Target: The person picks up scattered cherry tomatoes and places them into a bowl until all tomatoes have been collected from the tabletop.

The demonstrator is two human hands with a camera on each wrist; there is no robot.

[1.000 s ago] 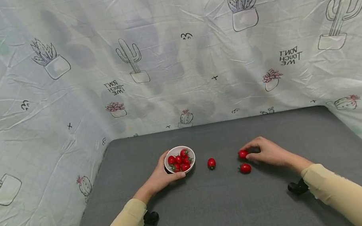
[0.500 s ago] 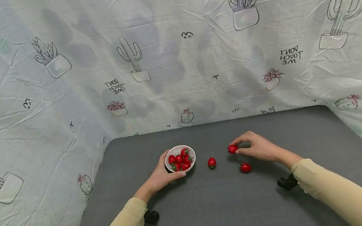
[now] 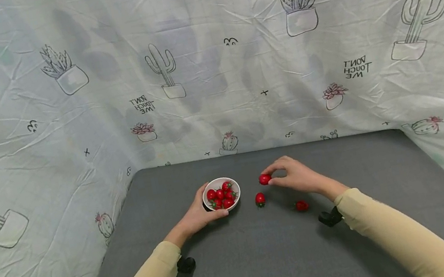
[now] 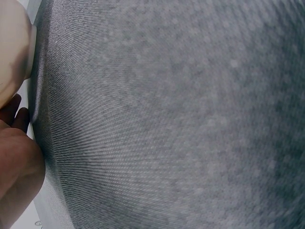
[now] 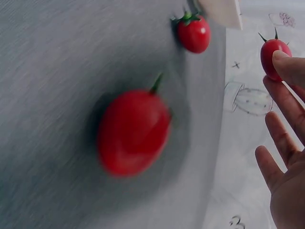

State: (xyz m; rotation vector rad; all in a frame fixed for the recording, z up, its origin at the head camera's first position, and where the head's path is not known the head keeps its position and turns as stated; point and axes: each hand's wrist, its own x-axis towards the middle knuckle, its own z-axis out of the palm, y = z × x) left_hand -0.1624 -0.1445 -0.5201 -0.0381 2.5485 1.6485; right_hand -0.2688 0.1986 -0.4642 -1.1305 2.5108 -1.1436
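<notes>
My left hand [image 3: 197, 216] holds a white bowl [image 3: 207, 206] by its left side, thumb along the near rim; several red cherry tomatoes [image 3: 227, 203] with green stems lie in it. In the left wrist view only the bowl's outer wall [image 4: 12, 52] shows beside the hand. Between thumb and index finger, my right hand [image 3: 295, 175] pinches a cherry tomato [image 5: 272, 58] above the table, its stem pointing up in the right wrist view. Two loose cherry tomatoes rest on the table: one [image 3: 260, 199] just right of the bowl, the other [image 3: 302, 205] below the right hand.
The dark grey table [image 3: 246, 273] reaches back to a pale curtain [image 3: 210, 71] printed with cacti, which also hangs along both sides. A black wrist device [image 3: 186, 265] sits under the left forearm, another [image 3: 330, 217] under the right.
My right hand has lifted the cherry tomato off the table and carried it left toward the bowl. The left hand and bowl have stayed in place.
</notes>
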